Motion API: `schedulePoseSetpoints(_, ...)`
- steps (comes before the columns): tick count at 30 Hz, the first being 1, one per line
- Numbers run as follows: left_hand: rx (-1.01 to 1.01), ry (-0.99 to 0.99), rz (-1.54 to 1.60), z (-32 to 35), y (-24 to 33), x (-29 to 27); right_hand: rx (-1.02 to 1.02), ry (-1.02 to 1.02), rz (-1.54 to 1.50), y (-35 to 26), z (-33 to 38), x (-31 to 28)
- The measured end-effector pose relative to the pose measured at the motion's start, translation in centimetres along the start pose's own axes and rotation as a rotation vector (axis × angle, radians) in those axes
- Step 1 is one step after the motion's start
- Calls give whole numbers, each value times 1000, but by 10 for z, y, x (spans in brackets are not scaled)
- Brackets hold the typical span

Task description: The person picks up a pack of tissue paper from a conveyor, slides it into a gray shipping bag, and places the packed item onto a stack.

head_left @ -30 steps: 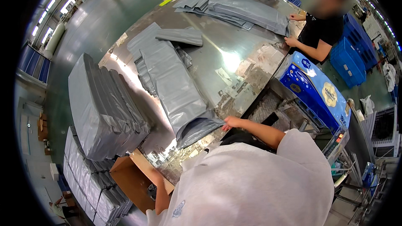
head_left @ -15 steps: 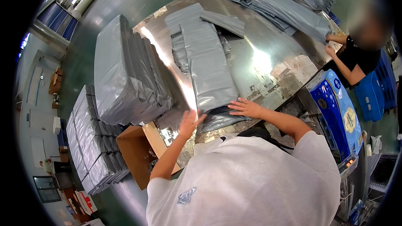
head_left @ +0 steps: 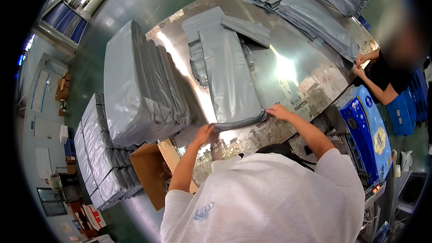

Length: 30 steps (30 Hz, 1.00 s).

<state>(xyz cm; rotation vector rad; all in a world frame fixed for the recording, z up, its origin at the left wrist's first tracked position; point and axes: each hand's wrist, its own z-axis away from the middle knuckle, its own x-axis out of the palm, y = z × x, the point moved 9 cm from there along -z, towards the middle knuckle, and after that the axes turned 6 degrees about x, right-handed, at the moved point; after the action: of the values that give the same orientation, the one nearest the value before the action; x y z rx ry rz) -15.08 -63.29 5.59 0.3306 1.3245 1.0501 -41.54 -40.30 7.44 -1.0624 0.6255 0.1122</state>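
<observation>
A long stack of grey plastic bags (head_left: 228, 72) lies on the metal table in front of me. Pinched at its near left corner is my left hand (head_left: 204, 133), fingers closed on the edge. At the near right corner my right hand (head_left: 279, 111) closes thumb and fingers on the same edge. The near edge between both hands is folded up and curved. Beyond it, under and beside the stack, more grey plastic shows, with a folded grey piece (head_left: 247, 30) lying across the far right.
Left of the table rise a tall pile of grey bags (head_left: 130, 81) and a strapped pile (head_left: 96, 148), near an open cardboard box (head_left: 150, 171). A co-worker's hands (head_left: 360, 65) touch other grey bags (head_left: 315, 22) at far right. A blue package (head_left: 366, 130) stands right.
Both hands have gone from open and flat to gripping the near corners. The dark flap at the near end is now folded in, and my right hand has moved right.
</observation>
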Motion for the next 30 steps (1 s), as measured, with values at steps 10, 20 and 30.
schedulePoseSetpoints(10, -234, 650, 890, -81, -52, 44, 247, 430, -452, 67, -81, 43)
schedulePoseSetpoints(20, -191, 213, 1266, -50, 88, -59, 374, -237, -1250, -114, -38, 12)
schedulePoseSetpoints(30, 268, 551, 717, 100, 224, -195, -76, -296, -1294, -233, 18, -2)
